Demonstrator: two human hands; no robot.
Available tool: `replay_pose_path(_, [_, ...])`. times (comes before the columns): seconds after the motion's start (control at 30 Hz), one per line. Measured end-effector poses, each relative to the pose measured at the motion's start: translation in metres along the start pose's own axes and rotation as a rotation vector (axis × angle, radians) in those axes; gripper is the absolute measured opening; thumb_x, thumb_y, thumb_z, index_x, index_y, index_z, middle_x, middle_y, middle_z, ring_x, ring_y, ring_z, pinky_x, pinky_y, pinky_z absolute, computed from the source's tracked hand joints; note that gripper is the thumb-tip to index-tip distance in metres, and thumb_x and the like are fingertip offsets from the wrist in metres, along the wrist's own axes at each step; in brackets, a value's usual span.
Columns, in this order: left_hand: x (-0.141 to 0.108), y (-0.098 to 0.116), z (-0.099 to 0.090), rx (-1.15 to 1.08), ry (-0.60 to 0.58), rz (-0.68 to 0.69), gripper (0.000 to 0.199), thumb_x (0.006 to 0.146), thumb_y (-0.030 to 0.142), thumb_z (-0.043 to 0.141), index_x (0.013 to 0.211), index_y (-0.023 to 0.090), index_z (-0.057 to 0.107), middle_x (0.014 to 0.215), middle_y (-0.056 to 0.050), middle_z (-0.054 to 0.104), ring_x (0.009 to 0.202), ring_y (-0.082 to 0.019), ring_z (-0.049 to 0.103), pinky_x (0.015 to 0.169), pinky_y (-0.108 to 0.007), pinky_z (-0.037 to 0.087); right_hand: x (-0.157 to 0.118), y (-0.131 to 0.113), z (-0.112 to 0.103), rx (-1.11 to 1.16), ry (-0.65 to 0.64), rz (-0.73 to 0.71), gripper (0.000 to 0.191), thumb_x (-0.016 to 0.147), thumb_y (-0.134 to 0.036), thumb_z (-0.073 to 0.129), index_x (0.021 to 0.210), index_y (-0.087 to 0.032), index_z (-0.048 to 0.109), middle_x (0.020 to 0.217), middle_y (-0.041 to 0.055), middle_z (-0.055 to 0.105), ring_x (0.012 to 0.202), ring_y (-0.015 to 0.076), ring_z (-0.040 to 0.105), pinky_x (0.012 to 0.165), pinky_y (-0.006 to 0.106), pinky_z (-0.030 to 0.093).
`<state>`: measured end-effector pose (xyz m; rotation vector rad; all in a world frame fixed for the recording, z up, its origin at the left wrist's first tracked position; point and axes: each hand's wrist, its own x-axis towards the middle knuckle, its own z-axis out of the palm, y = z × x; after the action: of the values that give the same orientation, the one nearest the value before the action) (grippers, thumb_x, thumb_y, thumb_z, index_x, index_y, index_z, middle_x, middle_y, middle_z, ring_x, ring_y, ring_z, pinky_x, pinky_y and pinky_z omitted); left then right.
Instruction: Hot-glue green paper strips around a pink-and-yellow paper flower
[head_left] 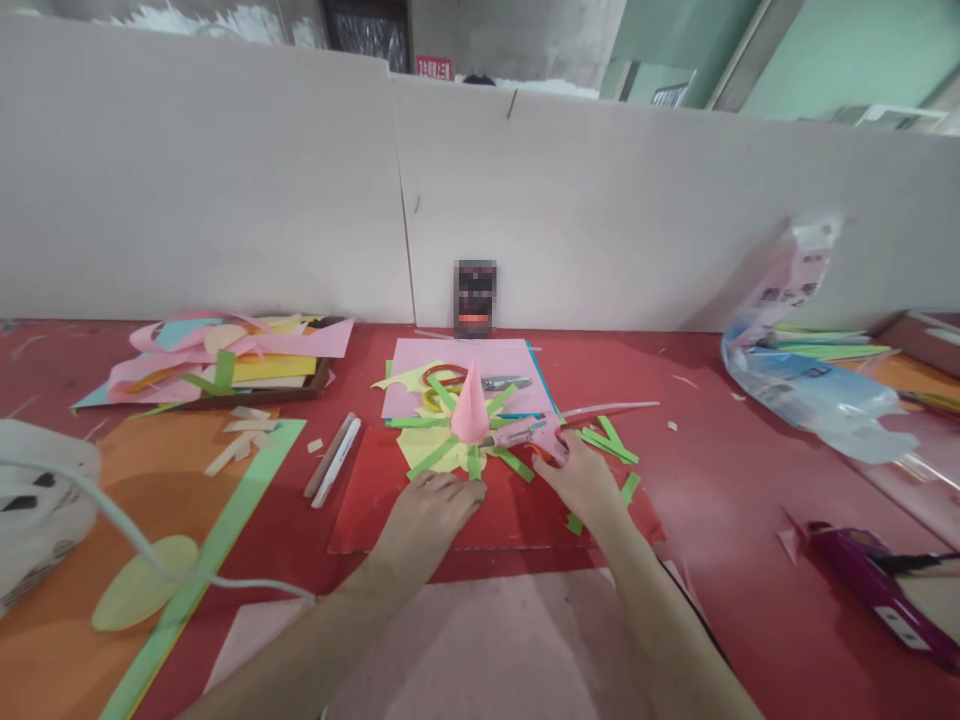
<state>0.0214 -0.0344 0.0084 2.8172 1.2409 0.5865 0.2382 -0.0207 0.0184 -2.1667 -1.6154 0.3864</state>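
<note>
A pink paper cone [470,405] stands upright on a yellow paper shape [420,447]. Green paper strips [431,458] spread outward around the cone. My right hand [581,475] is wrapped round the handle of a pink hot glue gun [529,432]. The gun's nozzle points left, close to the cone's base; a clear glue stick [611,408] shows behind the gun. Just below the cone, the fingers of my left hand [439,505] are closed at the near end of a green paper strip [473,463]. Their tips are partly hidden.
Behind the cone, scissors [506,383] rest on pink paper [401,365]. A red board [360,510] lies underneath. Two markers [335,460] and a tray of paper scraps [322,380] are left. A plastic bag [817,390] and purple tool [874,590] are right. A white cable [127,525] crosses the left.
</note>
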Motion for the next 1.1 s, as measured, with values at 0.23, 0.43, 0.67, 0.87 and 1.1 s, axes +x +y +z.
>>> replay_pose_path(0.23, [-0.0033, -0.0031, 0.0008, -0.034, -0.031, 0.086, 0.025, 0.087, 0.009, 0.037, 0.101, 0.021, 0.054, 0.086, -0.001, 0.065, 0.082, -0.016, 0.059, 0.074, -0.033, 0.042, -0.0007, 0.0003, 0.0045, -0.011, 0.038, -0.068, 0.034, 0.071, -0.038, 0.051, 0.099, -0.019, 0.05, 0.085, 0.0062, 0.062, 0.077, 0.0205, 0.058, 0.057, 0.025, 0.034])
replay_pose_path(0.43, [-0.0034, -0.003, -0.0024, -0.061, -0.052, 0.096, 0.025, 0.085, 0.006, 0.04, 0.1, 0.02, 0.054, 0.089, -0.001, 0.065, 0.084, -0.016, 0.058, 0.074, -0.033, 0.042, -0.0027, -0.0022, 0.0009, 0.017, 0.027, -0.063, 0.035, 0.071, -0.038, 0.051, 0.101, -0.019, 0.05, 0.085, 0.0057, 0.061, 0.076, 0.0201, 0.057, 0.058, 0.025, 0.035])
replay_pose_path(0.67, [-0.0051, -0.0012, -0.0034, -0.173, 0.046, 0.195, 0.02, 0.085, 0.009, 0.042, 0.099, 0.017, 0.054, 0.092, -0.002, 0.065, 0.087, -0.016, 0.057, 0.078, -0.032, 0.042, 0.0004, 0.0001, 0.0028, 0.012, 0.035, -0.072, 0.034, 0.072, -0.036, 0.052, 0.1, -0.017, 0.052, 0.086, 0.0081, 0.062, 0.078, 0.0208, 0.058, 0.061, 0.026, 0.037])
replay_pose_path(0.87, [-0.0071, -0.0001, -0.0027, -0.203, 0.046, 0.215, 0.023, 0.086, 0.006, 0.04, 0.1, 0.017, 0.054, 0.096, -0.002, 0.065, 0.084, -0.014, 0.058, 0.076, -0.029, 0.043, 0.0017, 0.0023, 0.0047, 0.011, 0.047, -0.097, 0.033, 0.072, -0.036, 0.052, 0.099, -0.018, 0.052, 0.084, 0.0078, 0.063, 0.077, 0.0209, 0.058, 0.06, 0.026, 0.037])
replay_pose_path(1.1, [-0.0084, -0.0018, -0.0019, -0.164, 0.028, 0.216, 0.026, 0.084, 0.004, 0.04, 0.102, 0.017, 0.053, 0.098, -0.002, 0.065, 0.088, -0.014, 0.059, 0.078, -0.03, 0.042, 0.0021, 0.0049, 0.0064, 0.009, 0.064, -0.124, 0.031, 0.072, -0.036, 0.052, 0.098, -0.018, 0.052, 0.081, 0.0063, 0.062, 0.075, 0.0203, 0.059, 0.059, 0.026, 0.038])
